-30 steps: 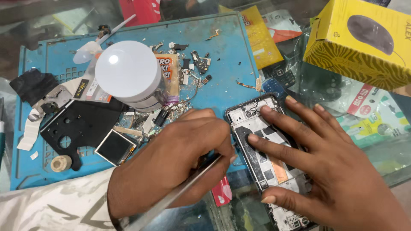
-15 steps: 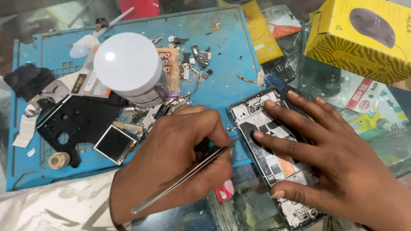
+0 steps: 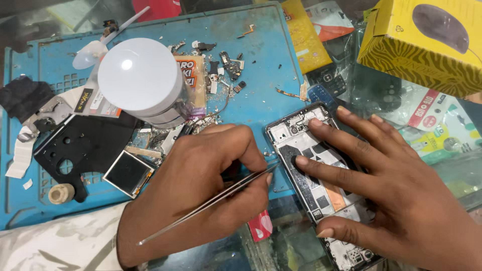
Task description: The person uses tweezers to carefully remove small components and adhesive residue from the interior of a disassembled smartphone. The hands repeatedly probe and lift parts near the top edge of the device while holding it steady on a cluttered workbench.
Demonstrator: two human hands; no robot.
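A blue work mat [image 3: 261, 100] covers most of a glass desk [image 3: 452, 175] and serves as the anchor here. On its left part lie a black plastic plate [image 3: 75, 145], a small roll of tape [image 3: 61, 192] and a square dark screen module [image 3: 128, 173], with a white round lamp [image 3: 139, 80] above them amid scattered small parts. Over the mat's lower middle the left hand [image 3: 201, 185] is closed around slim metal tweezers [image 3: 211, 200], tips at the mat's right edge. There an opened phone [image 3: 321, 175] lies half off the mat, pressed flat by the spread, empty right hand [image 3: 396, 195]. Beyond the mat's upper right corner sits a yellow box [image 3: 427, 45].
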